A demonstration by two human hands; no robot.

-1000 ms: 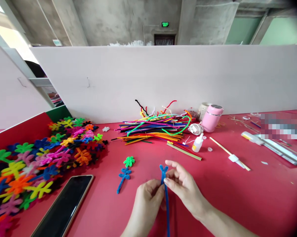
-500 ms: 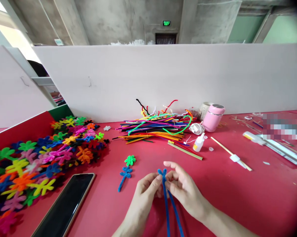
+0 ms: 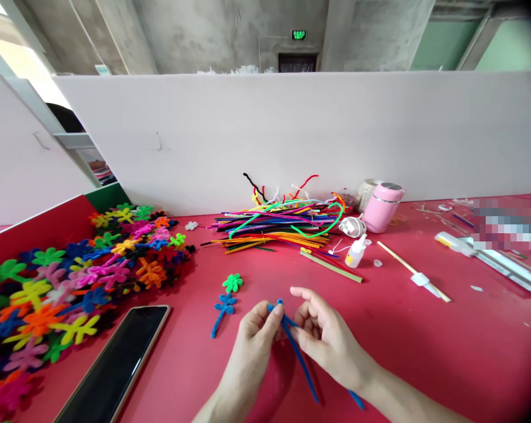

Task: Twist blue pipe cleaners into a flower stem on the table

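My left hand [image 3: 250, 349] is closed, pinching the looped top of a blue pipe cleaner [image 3: 303, 361] between thumb and fingers. One long strand hangs down toward me. My right hand [image 3: 329, 338] grips the other strand between thumb and fingers, with its index finger sticking out. That strand runs behind the palm, and its end shows below the wrist. To the left of my hands lies a blue pipe-cleaner stem with leaf loops [image 3: 224, 308], just below a small green pipe-cleaner flower [image 3: 233, 282].
Colourful pipe-cleaner flowers [image 3: 40, 320] fill the left side by a red box wall [image 3: 40, 235]. A phone [image 3: 119, 358] lies in front. Loose pipe cleaners [image 3: 274, 226], a glue bottle [image 3: 356, 254], a pink cup [image 3: 382, 208] and a wooden stick [image 3: 395, 258] lie farther back.
My left hand has moved slightly left with the looped top, which now tilts left. My right hand has drawn one strand away to the right, so the two strands spread wider.
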